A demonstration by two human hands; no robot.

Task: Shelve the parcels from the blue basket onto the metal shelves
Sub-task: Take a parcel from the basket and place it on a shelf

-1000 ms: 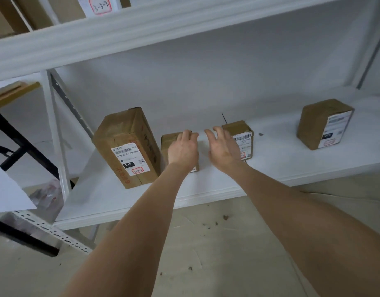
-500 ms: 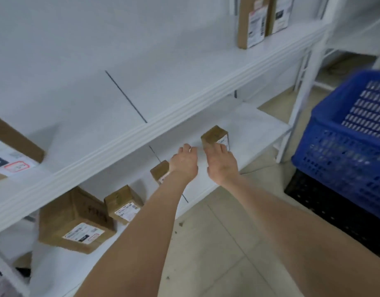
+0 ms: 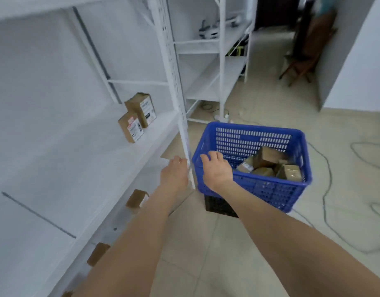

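Note:
The blue basket [image 3: 277,189] stands on the floor right of the white metal shelves [image 3: 129,159], on top of a black crate [image 3: 219,207]. Several brown parcels [image 3: 268,157] lie in its right half. My right hand [image 3: 217,168] hovers over the basket's near left rim, fingers apart, holding nothing. My left hand [image 3: 174,174] is empty too, just left of the shelf's white upright post [image 3: 185,133]. Two labelled parcels [image 3: 131,127] stand on the middle shelf. Small parcels [image 3: 137,198] sit on the lower shelf, partly hidden by my left arm.
A second white shelf unit [image 3: 217,61] stands behind the basket. Grey cables [image 3: 326,200] loop across the tiled floor to the right. A folding wooden chair [image 3: 307,61] leans at the back right beside a white wall.
My view has swung right from the lower shelf to the basket. Both empty hands have left the small parcels and moved right, the right hand now over the basket's rim.

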